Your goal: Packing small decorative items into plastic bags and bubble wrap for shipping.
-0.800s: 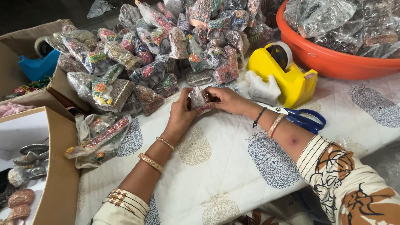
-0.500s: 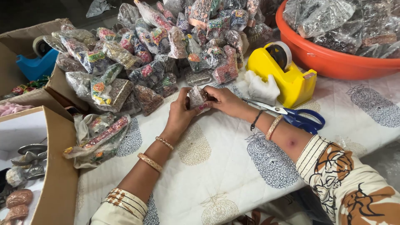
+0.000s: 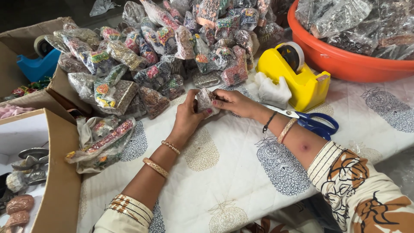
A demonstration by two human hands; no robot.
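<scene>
Both my hands meet over the middle of the white printed cloth (image 3: 241,181). My left hand (image 3: 189,115) and my right hand (image 3: 233,102) together grip a small clear plastic packet (image 3: 205,100) with dark contents, fingers pinched on its sides. Just beyond the packet lies a big heap of similar filled packets (image 3: 172,47). To the right of my right hand stand a yellow tape dispenser (image 3: 297,77) and blue-handled scissors (image 3: 317,123), with a crumpled white scrap (image 3: 271,90) against the dispenser.
An orange tub (image 3: 345,60) full of clear bags sits at the back right. A blue tape dispenser (image 3: 39,64) rests in a cardboard box (image 3: 17,43) at the back left. Another open cardboard box (image 3: 60,172) with small figurines stands at the left; loose packets (image 3: 101,142) lie beside it.
Both hands stay on the small packet in the same place; the fingers have shifted slightly around it. Nothing else has moved.
</scene>
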